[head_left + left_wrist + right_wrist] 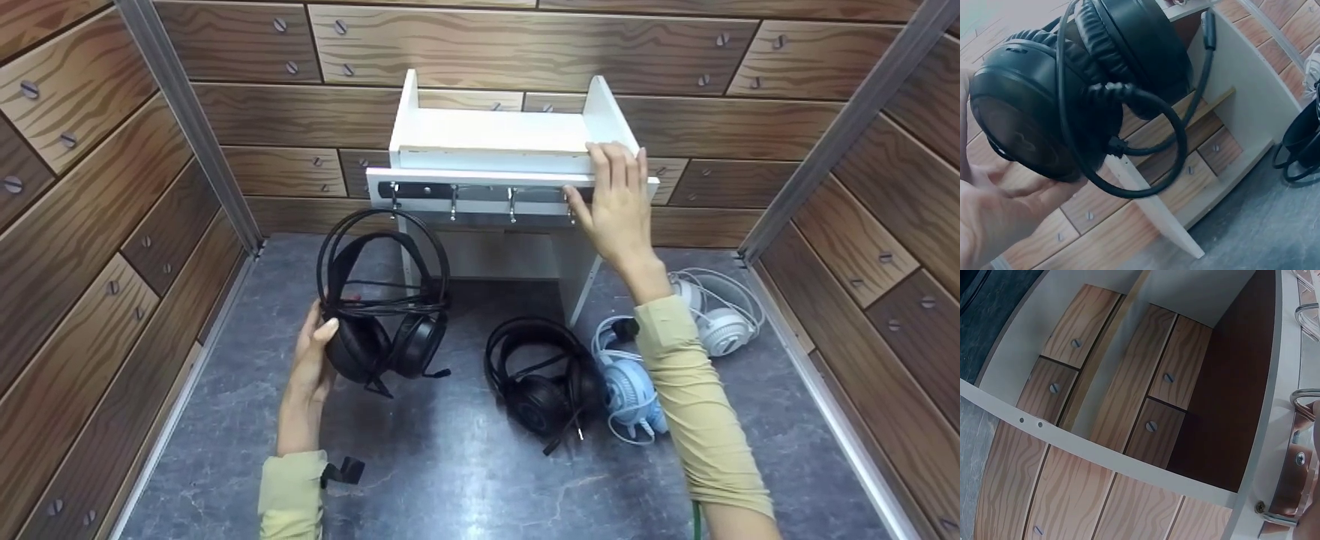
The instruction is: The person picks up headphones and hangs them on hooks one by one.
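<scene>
My left hand point(307, 360) holds a black headset point(360, 349) by one ear cup, the thumb on its side. The headband points up in front of the white shelf unit point(495, 135), left of its row of metal hooks point(454, 201). In the left wrist view, the ear cups point(1022, 135), a looped cable and a boom microphone point(1207, 34) show. My right hand point(622, 206) grips the right end of the unit's hook board point(480, 177), fingers over the top and thumb in front. In the right wrist view, only a sliver of that hand shows beside the hooks point(1303, 396).
A second black headset point(536, 405) lies on the grey floor before the unit. Right of it are a light-blue headset point(630, 390), partly behind my right sleeve, and a white headset point(724, 330). Wood-patterned walls point(862, 247) enclose the back and sides.
</scene>
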